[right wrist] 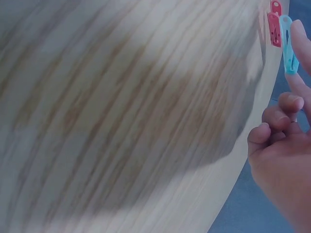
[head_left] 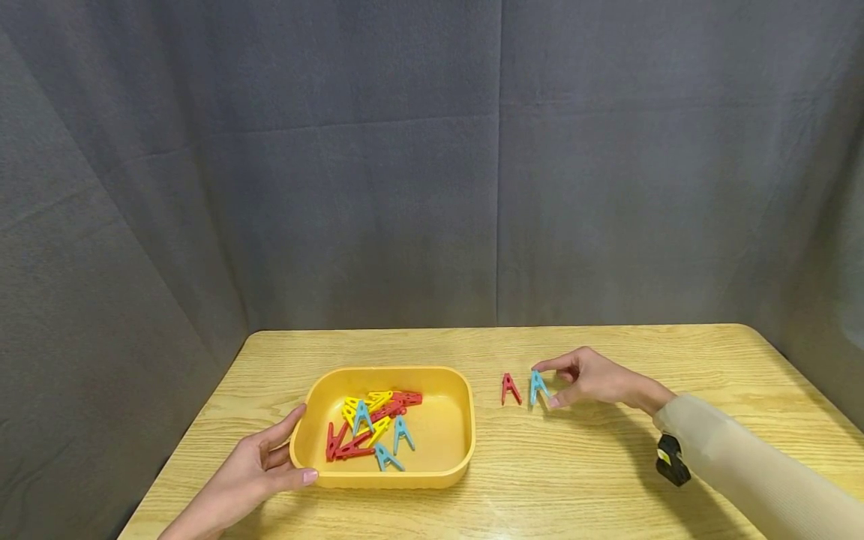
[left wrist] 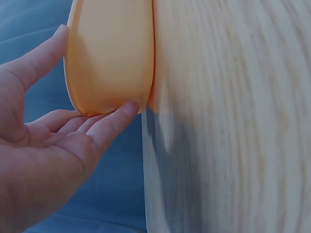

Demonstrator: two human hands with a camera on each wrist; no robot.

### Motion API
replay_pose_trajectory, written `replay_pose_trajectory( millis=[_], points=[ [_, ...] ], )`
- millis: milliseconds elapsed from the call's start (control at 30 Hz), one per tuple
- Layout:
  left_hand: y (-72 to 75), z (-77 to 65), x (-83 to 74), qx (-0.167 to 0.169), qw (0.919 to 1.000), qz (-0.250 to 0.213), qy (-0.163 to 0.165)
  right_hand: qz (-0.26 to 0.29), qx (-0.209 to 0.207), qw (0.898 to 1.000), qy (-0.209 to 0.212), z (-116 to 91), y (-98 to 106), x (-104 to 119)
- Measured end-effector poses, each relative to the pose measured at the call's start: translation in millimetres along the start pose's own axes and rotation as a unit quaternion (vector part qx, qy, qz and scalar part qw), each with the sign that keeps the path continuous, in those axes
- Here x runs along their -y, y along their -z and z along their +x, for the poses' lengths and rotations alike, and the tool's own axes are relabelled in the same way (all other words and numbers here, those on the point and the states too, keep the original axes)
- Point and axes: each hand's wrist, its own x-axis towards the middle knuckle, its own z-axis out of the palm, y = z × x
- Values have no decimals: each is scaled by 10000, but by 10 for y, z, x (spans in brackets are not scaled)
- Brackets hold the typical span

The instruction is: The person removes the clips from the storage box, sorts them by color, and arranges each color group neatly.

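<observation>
My left hand (head_left: 253,469) holds the left end of a yellow plastic tub (head_left: 442,420), thumb at the near corner and index finger along the side. In the left wrist view its fingers touch the tub's outer wall (left wrist: 114,53). On the right, my right hand (head_left: 594,377) pinches a light blue clothespin (head_left: 538,388) between thumb and index finger, at the tabletop. Just left of it lies a red clothespin (head_left: 510,389), apart from the blue one. The right wrist view shows the blue clothespin (right wrist: 289,46) at the fingertips, other fingers curled in.
Inside the tub lie several red, yellow and blue clothespins, mostly heaped toward its left side; one blue clothespin (head_left: 403,433) sits nearer the middle. The wooden table (head_left: 540,480) ends at a dark grey curtain (head_left: 378,225) behind and at both sides.
</observation>
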Motion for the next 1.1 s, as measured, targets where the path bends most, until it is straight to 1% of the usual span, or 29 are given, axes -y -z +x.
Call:
replay_pose_trajectory(
  millis=[167, 367, 567, 833, 1000, 1100],
  points=[
    [-5, 2, -2, -65, 9999, 95, 89, -1, 36, 10000, 72, 29, 3, 1],
    [-3, 0, -1, -73, 9999, 77, 106, 14, 95, 9999, 143, 60, -5, -24],
    [-7, 5, -8, -69, 9997, 132, 176, 44, 56, 9999, 91, 60, -4, -26],
    [-9, 2, -8, -123, 9995, 192, 226, -69, 19, 9998, 182, 101, -33, -85],
    [-8, 3, -5, -119, 9996, 170, 167, -200, 17, 9996, 222, 107, -30, -98],
    [-8, 2, -5, -98, 9997, 163, 133, -330, 38, 9989, 324, 106, -26, -110]
  ],
)
